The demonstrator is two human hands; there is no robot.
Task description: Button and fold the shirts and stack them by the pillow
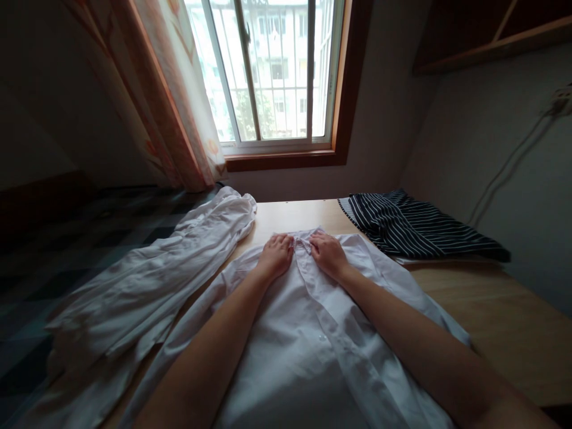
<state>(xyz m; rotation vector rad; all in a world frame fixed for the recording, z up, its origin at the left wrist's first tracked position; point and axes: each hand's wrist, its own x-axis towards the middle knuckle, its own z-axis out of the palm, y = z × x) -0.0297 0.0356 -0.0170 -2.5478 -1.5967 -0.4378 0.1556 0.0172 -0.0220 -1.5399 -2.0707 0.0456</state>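
Note:
A white button-up shirt (290, 345) lies spread front side up on the wooden table, collar at the far end and button placket running toward me. My left hand (277, 253) is closed on the left side of the collar, fingers curled over the fabric. On the collar's other side, my right hand (328, 251) grips the cloth in the same way. A small bunched gap of collar fabric shows between the two hands. The fingertips are partly hidden in the folds. Both forearms stretch over the shirt's body.
A crumpled white garment (179, 256) lies along the table's left side, beside a dark checked bedspread (27, 268). A black-and-white striped garment (411, 223) rests at the far right of the table (500, 316). Beyond are a window (272, 77) and a curtain (156, 101).

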